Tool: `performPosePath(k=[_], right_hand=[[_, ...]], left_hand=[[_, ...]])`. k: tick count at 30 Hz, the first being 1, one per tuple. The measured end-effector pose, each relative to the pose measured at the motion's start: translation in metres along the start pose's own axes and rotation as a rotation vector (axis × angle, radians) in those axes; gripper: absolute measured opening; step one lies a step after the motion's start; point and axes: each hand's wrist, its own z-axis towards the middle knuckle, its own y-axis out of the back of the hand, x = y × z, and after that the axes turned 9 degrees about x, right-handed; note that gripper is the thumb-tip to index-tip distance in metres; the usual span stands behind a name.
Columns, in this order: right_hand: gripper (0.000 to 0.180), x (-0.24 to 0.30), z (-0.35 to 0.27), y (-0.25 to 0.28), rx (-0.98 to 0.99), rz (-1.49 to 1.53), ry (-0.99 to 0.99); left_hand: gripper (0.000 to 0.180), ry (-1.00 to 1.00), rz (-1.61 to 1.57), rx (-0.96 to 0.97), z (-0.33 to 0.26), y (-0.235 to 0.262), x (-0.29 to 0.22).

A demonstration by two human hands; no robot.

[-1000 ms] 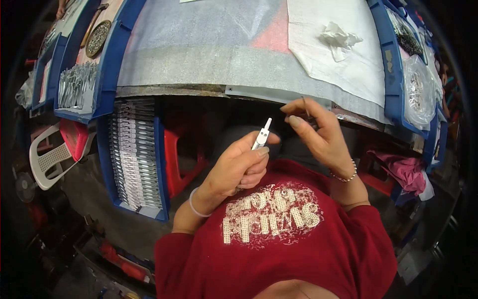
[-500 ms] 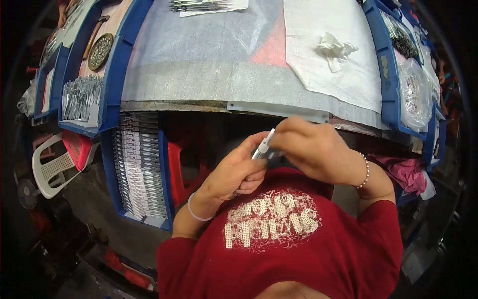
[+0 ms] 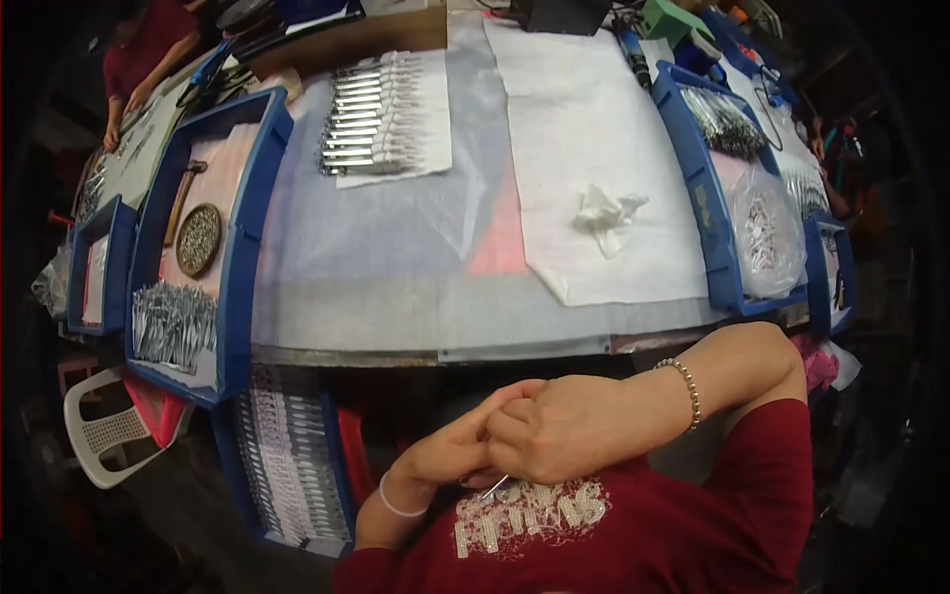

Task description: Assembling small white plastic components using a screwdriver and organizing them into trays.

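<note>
My left hand [image 3: 445, 457] and my right hand [image 3: 566, 432] are pressed together close to my chest, below the table's front edge [image 3: 426, 348]. The right hand lies over the left hand's fingers and hides most of what they hold. Only a thin tip of a small silver metal piece [image 3: 493, 487] sticks out beneath the hands, over my red shirt. A thin band circles my left wrist and a beaded bracelet my right.
White cloth [image 3: 594, 148] covers the table, with a crumpled tissue [image 3: 606, 213] and a row of metal pieces [image 3: 381, 114] on it. Blue trays of metal parts stand left [image 3: 173, 322], right [image 3: 762, 233] and under the table [image 3: 292, 465]. A white chair [image 3: 104, 436] is left. Another person [image 3: 139, 59] works far left.
Both hands dropped from the table edge toward my chest, and the right hand closed over the left and the metal piece. My view tilted up, showing more of the table.
</note>
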Motion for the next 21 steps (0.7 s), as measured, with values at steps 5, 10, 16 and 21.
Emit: performPosePath(k=[5,10,16,21], right_hand=[[0.02,-0.026,-0.006,0.058,0.203,0.054,-0.118],[0.027,-0.169,-0.045,0.108,-0.109,-0.221,-0.53],[0.017,-0.383,-0.105,0.11,-0.151,-0.462,-0.799],[0.011,-0.445,-0.107,0.098,-0.152,-0.417,-0.874]], left_hand=[[0.1,-0.223,-0.065,0.142,-0.009,0.01,-0.045],[0.096,-0.59,0.0,-0.142,-0.028,0.034,-0.063],[0.067,-0.47,-0.007,-0.211,-0.036,0.052,-0.037],[0.073,-0.4,0.092,-0.223,-0.048,0.04,-0.059]])
